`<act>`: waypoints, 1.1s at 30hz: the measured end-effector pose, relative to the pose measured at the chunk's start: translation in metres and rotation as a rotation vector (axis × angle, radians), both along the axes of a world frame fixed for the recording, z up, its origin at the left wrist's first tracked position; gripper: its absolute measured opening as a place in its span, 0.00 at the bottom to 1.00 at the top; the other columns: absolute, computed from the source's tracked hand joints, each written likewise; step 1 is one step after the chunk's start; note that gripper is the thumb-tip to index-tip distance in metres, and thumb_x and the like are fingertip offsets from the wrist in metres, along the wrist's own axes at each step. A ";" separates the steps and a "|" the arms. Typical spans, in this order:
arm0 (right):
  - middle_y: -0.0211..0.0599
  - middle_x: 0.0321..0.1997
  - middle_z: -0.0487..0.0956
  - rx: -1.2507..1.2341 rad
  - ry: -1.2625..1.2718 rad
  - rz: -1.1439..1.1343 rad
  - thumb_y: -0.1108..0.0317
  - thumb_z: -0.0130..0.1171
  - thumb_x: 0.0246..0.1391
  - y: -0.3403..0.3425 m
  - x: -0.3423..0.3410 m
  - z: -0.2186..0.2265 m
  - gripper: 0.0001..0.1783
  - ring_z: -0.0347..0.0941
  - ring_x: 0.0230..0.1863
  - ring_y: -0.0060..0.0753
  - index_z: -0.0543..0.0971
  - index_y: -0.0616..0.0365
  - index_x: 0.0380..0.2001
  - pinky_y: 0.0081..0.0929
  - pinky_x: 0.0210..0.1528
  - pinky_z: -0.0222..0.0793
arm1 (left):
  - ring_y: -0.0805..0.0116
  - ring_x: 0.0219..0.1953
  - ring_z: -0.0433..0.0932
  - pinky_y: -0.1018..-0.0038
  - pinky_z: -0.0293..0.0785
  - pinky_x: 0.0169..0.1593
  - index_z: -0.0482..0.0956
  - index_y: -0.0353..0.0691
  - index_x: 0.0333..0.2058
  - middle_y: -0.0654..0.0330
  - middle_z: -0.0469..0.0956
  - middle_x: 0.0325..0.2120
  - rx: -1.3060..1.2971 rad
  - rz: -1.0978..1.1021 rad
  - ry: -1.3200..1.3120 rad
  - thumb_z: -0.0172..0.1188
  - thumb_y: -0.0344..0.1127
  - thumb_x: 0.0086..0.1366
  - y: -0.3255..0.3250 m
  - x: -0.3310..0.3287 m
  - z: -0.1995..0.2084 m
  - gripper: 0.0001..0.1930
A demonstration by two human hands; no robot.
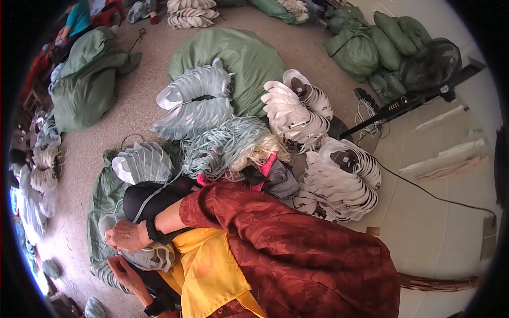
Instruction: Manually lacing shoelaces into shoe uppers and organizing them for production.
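Observation:
My right hand point(127, 236) is closed, its fingers curled over at the left of my lap; what they grip is hidden. A pale shoelace point(154, 199) runs from a tangled heap of light-blue laces point(228, 146) down to beside that hand's wrist. Below it, my left hand point(130, 277) has its fingers bent together, and I cannot make out what is in them. Between the two hands lies a grey shoe upper point(151, 258), against my yellow apron point(207, 259). Close by, a stack of pale-grey shoe uppers point(143, 162) rests on green sacking point(101, 212).
Nested light-blue uppers point(196, 116) lean on a large green sack point(228, 55). Two white stacks point(339, 183) stand right of the laces. Beyond them are a black fan point(432, 66) and its trailing cable point(424, 191). Another person's blue-green sleeve point(78, 19) shows at the far left.

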State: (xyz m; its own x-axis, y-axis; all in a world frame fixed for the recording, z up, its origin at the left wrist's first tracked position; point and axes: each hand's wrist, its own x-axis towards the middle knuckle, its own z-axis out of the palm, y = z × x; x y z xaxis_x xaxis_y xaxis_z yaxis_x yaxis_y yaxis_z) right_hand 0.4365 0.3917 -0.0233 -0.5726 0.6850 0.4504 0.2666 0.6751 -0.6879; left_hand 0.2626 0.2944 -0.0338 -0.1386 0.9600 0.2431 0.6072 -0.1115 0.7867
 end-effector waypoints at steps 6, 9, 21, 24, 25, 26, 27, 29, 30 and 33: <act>0.44 0.35 0.80 -0.038 -0.016 0.023 0.67 0.67 0.48 -0.005 0.011 0.011 0.06 0.80 0.38 0.47 0.83 0.57 0.27 0.41 0.42 0.75 | 0.69 0.34 0.65 0.73 0.67 0.43 0.68 0.33 0.35 0.62 0.67 0.29 0.039 -0.043 -0.014 0.54 0.32 0.74 0.002 0.003 0.001 0.09; 0.42 0.35 0.77 0.003 -0.029 0.083 0.68 0.68 0.47 -0.004 0.021 0.017 0.08 0.79 0.36 0.49 0.80 0.58 0.29 0.43 0.40 0.74 | 0.69 0.34 0.65 0.74 0.67 0.43 0.68 0.33 0.35 0.62 0.67 0.28 0.049 -0.042 -0.005 0.55 0.32 0.74 0.004 0.004 0.003 0.10; 0.45 0.41 0.75 0.080 0.027 -0.087 0.74 0.64 0.46 -0.033 0.109 0.038 0.13 0.76 0.46 0.51 0.79 0.60 0.38 0.42 0.50 0.72 | 0.69 0.31 0.67 0.71 0.68 0.38 0.71 0.33 0.35 0.60 0.70 0.27 0.064 -0.052 0.049 0.58 0.34 0.72 0.004 0.002 0.002 0.10; 0.44 0.40 0.75 0.126 0.040 -0.109 0.73 0.65 0.46 -0.037 0.123 0.031 0.13 0.75 0.47 0.49 0.78 0.60 0.38 0.41 0.52 0.71 | 0.68 0.30 0.67 0.71 0.68 0.38 0.71 0.32 0.35 0.60 0.71 0.27 0.054 -0.059 0.075 0.58 0.34 0.73 0.004 -0.003 0.001 0.10; 0.44 0.40 0.75 0.133 0.051 -0.114 0.73 0.65 0.46 -0.038 0.126 0.026 0.13 0.74 0.47 0.49 0.78 0.60 0.38 0.41 0.53 0.70 | 0.68 0.30 0.67 0.70 0.68 0.38 0.71 0.32 0.35 0.60 0.71 0.27 0.061 -0.070 0.087 0.58 0.34 0.73 0.004 -0.001 0.002 0.10; 0.44 0.40 0.75 0.148 0.078 -0.103 0.72 0.66 0.44 -0.038 0.125 0.022 0.15 0.73 0.48 0.49 0.78 0.60 0.37 0.41 0.54 0.70 | 0.68 0.30 0.67 0.70 0.68 0.38 0.71 0.32 0.35 0.60 0.71 0.27 0.069 -0.079 0.097 0.57 0.34 0.73 0.005 0.000 0.002 0.11; 0.44 0.40 0.75 0.119 0.083 -0.084 0.72 0.66 0.43 -0.037 0.122 0.022 0.15 0.73 0.48 0.50 0.78 0.61 0.37 0.41 0.54 0.70 | 0.68 0.30 0.67 0.70 0.68 0.38 0.71 0.32 0.35 0.60 0.71 0.27 0.070 -0.084 0.101 0.57 0.34 0.73 0.006 -0.002 0.001 0.11; 0.44 0.41 0.76 0.061 0.091 -0.042 0.72 0.67 0.42 -0.035 0.119 0.020 0.16 0.74 0.48 0.50 0.78 0.61 0.37 0.42 0.54 0.70 | 0.68 0.30 0.67 0.70 0.68 0.37 0.71 0.32 0.35 0.60 0.71 0.27 0.074 -0.092 0.107 0.57 0.34 0.73 0.007 -0.006 -0.003 0.11; 0.44 0.41 0.76 0.050 0.101 -0.031 0.72 0.67 0.42 -0.034 0.119 0.020 0.16 0.74 0.48 0.51 0.78 0.61 0.37 0.42 0.54 0.70 | 0.68 0.30 0.67 0.70 0.68 0.37 0.71 0.32 0.35 0.60 0.71 0.27 0.067 -0.090 0.094 0.57 0.34 0.73 0.008 -0.007 -0.004 0.10; 0.45 0.40 0.76 0.024 0.128 0.013 0.71 0.66 0.41 -0.028 0.122 0.023 0.15 0.74 0.47 0.51 0.78 0.62 0.36 0.42 0.53 0.71 | 0.69 0.30 0.67 0.71 0.68 0.37 0.71 0.33 0.35 0.60 0.71 0.26 0.042 -0.073 0.061 0.58 0.33 0.72 0.007 -0.007 -0.004 0.10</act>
State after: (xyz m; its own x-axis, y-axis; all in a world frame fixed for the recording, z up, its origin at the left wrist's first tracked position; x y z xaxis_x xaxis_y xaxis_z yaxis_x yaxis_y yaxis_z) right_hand 0.5582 0.3641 -0.0007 -0.5180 0.6662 0.5365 0.1682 0.6943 -0.6997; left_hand 0.2551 0.3012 -0.0380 -0.0527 0.9558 0.2892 0.6427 -0.1892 0.7424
